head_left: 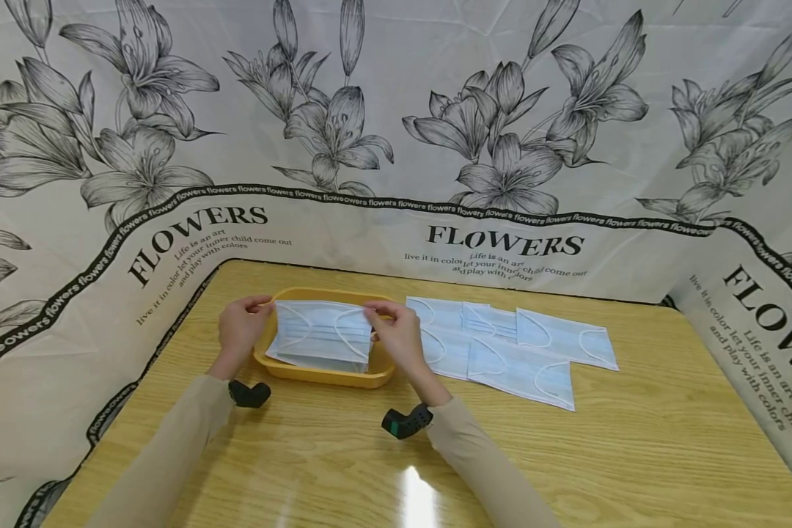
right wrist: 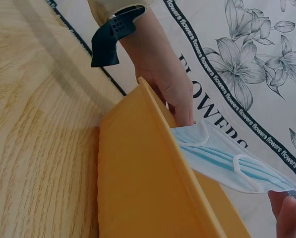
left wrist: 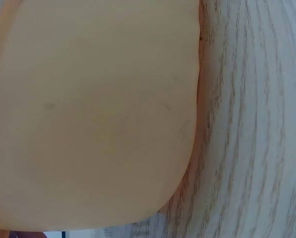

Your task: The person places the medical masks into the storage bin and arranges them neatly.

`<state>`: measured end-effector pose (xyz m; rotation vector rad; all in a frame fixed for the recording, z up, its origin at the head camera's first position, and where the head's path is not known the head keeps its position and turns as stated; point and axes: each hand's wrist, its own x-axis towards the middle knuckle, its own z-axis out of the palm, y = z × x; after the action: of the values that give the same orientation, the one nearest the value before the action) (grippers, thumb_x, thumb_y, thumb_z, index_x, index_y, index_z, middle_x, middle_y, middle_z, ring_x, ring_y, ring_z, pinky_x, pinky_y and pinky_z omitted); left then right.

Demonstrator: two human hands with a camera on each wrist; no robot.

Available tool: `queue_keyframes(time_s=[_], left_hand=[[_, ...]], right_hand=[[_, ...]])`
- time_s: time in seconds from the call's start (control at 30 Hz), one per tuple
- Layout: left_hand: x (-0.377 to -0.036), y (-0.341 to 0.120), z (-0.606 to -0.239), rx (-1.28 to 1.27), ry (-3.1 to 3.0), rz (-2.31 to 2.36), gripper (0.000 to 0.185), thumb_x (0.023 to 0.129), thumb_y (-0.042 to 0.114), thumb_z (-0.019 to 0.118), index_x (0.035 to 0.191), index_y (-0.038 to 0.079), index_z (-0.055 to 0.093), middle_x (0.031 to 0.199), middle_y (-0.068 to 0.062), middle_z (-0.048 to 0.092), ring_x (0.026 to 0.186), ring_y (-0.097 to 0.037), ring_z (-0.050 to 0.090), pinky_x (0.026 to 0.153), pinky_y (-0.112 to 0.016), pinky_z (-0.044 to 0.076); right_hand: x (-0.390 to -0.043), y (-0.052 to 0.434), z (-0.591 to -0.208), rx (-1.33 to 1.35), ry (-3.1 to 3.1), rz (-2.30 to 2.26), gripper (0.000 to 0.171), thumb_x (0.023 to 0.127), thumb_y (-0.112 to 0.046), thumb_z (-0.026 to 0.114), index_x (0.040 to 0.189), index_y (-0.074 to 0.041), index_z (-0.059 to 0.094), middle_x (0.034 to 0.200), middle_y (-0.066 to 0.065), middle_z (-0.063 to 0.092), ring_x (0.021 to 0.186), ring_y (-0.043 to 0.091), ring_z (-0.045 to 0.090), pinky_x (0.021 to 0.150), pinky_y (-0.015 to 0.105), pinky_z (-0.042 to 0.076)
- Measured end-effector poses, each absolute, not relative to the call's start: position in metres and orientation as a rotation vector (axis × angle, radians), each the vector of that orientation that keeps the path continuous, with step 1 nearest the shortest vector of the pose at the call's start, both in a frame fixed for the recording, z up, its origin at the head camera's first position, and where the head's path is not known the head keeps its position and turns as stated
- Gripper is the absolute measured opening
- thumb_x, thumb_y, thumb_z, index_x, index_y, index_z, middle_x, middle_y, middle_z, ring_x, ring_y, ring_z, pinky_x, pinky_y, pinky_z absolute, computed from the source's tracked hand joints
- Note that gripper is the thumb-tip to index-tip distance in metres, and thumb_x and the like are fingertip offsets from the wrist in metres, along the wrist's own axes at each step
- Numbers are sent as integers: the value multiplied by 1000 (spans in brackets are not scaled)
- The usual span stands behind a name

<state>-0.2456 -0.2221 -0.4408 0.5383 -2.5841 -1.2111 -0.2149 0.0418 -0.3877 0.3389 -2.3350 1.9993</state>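
Note:
A light-blue pleated face mask [head_left: 320, 334] with white ear loops spans a yellow plastic tray [head_left: 330, 378]. At the tray's left rim, my left hand [head_left: 240, 330] pinches the mask's far-left corner between thumb and fingers. My right hand [head_left: 399, 334] pinches its upper right corner over the tray's right side. In the right wrist view the mask [right wrist: 222, 163] stretches between both hands, above the tray's rim. Another pale layer shows below its lower edge in the tray. The tray's outer wall [left wrist: 98, 114] fills most of the left wrist view.
Several more face masks [head_left: 521, 374] lie flat and overlapping on the wooden table [head_left: 633, 447], right of the tray. A white cloth printed with flowers [head_left: 343, 147] hangs behind the table and along its sides.

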Motion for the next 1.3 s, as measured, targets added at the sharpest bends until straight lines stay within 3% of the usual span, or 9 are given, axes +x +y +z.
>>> queue_keyframes(time_s=[0.2,0.3,0.43,0.57,0.8,1.03,1.17,1.3], left_hand=[[-245,-222,-442,537,-2576,-1227,28,92,26,64,113,10,72,99,-15,70,75,-19,60,56,-22,41],[-245,-222,-441,528,-2574,-1232,28,92,26,64,114,10,72,97,-14,70,70,-15,58,55,-23,41],[-244,-222,-440,519,-2577,-1234,29,92,27,64,114,10,72,97,-14,70,68,-14,57,54,-23,41],[-245,-222,-440,519,-2579,-1235,30,92,28,64,114,10,72,98,-15,70,71,-16,60,54,-23,41],[-245,-223,-442,517,-2575,-1235,30,93,29,64,114,10,72,98,-15,70,71,-16,59,55,-22,42],[-245,-223,-441,514,-2577,-1232,30,93,29,64,114,10,72,98,-15,70,67,-14,57,54,-22,42],[-245,-222,-440,523,-2577,-1234,29,93,29,64,114,10,72,98,-15,70,67,-14,56,54,-22,41],[-244,-222,-439,528,-2578,-1237,29,93,28,64,114,9,72,99,-15,70,68,-14,57,54,-22,42]], right_hand=[[-216,39,-391,352,-2363,1982,21,94,-5,60,108,7,69,100,28,68,70,53,60,53,19,50],[-225,37,-406,331,-2369,1961,19,93,-8,62,106,2,71,97,24,69,62,41,64,58,36,56],[-237,36,-426,301,-2377,1947,16,93,-12,64,104,-5,74,93,17,71,55,23,64,64,54,53],[-237,36,-425,320,-2413,1924,17,93,-12,63,105,-5,73,94,18,70,57,22,65,62,46,56],[-237,35,-424,343,-2511,1871,21,95,-10,60,111,-2,71,98,19,70,65,35,67,62,42,56],[-238,36,-425,382,-2610,1773,24,97,-10,56,116,-4,69,89,17,68,63,28,66,54,29,52],[-238,37,-426,411,-2634,1702,23,97,-9,57,113,-4,71,96,16,68,60,24,66,47,21,44],[-238,37,-426,443,-2636,1634,21,96,-7,57,110,-4,71,104,16,64,62,25,66,48,21,46]])
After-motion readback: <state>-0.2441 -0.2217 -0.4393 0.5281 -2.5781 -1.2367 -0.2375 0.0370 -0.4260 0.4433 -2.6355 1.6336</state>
